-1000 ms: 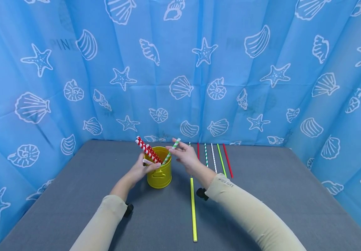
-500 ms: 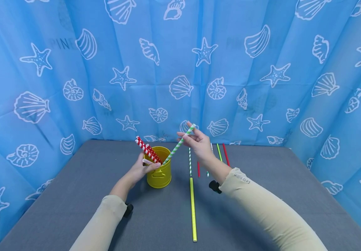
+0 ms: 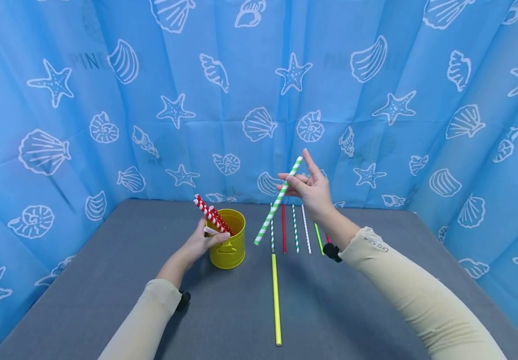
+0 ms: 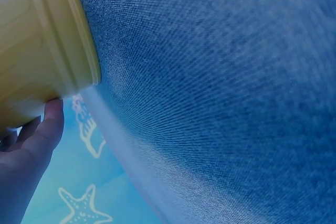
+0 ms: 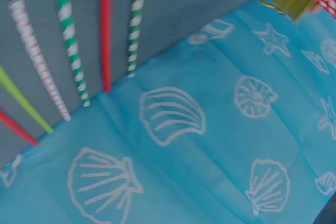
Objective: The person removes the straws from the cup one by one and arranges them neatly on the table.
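Note:
My left hand (image 3: 201, 246) grips the yellow bucket (image 3: 232, 252) at its left side, thumb over the rim near the handle lug. Red straws with white stripes and dots (image 3: 214, 216) lean left inside the bucket; their lower ends are hidden. In the left wrist view the fingers (image 4: 51, 124) touch the bucket wall (image 4: 50, 35). Up and right of the bucket, my right hand (image 3: 316, 194) pinches a green-and-white striped paper straw (image 3: 271, 215) near its upper part. That straw hangs tilted in the air, its lower end apart from the bucket.
Right of the bucket several straws lie in a row, among them a red straw (image 3: 284, 230), a green-striped straw (image 3: 295, 230) and a white patterned straw (image 3: 306, 232). Nearer lies a yellow straw (image 3: 276, 300). A blue shell-print curtain (image 3: 259, 100) stands behind the grey table (image 3: 106, 280).
My right hand has lifted the green-and-white striped straw out of the bucket, up and to the right. My left hand has stayed on the bucket.

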### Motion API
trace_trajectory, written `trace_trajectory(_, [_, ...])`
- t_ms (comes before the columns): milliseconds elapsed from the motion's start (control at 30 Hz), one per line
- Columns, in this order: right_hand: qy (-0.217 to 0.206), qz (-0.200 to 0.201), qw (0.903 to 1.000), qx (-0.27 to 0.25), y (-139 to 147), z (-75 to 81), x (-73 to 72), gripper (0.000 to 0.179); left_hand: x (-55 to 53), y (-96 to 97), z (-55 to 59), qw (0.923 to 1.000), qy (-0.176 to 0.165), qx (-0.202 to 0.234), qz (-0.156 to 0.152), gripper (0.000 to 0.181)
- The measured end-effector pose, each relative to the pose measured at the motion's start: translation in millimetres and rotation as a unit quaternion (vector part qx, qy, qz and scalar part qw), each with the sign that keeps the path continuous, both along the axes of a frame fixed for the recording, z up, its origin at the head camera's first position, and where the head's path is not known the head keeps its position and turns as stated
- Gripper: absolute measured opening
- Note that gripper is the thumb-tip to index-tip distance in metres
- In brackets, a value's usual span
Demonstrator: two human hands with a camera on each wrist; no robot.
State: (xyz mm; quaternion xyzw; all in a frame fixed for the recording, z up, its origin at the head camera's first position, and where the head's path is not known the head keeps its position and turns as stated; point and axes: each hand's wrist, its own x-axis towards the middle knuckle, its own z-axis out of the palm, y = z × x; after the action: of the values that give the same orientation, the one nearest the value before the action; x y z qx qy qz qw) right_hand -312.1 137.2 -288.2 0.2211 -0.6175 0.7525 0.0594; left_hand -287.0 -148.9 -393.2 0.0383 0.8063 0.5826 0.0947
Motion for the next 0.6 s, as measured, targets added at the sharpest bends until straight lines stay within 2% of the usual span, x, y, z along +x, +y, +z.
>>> trace_trajectory(133, [-0.009, -0.021, 0.9983, 0.054, 10, -9.7, 2.9, 0.064, 0.3, -0.2, 0.0, 1.0, -0.004, 0.001, -0.002, 0.093])
trace_trajectory(233, [-0.009, -0.03, 0.9935, 0.109, 16, -20.6, 5.2, 0.055, 0.9, -0.4, -0.1, 1.0, -0.006, 0.003, -0.004, 0.093])
trace_trajectory(367, [-0.014, -0.029, 0.9839, 0.176, 24, -34.9, 8.3, 0.051, 1.3, -0.4, 0.0, 1.0, -0.008, 0.001, -0.006, 0.093])
trace_trajectory(600, [-0.048, -0.006, 0.9713, 0.233, 35, -58.0, 11.6, 0.054, 1.2, -0.2, 3.3, 0.9999, -0.012, 0.001, -0.003, 0.094])
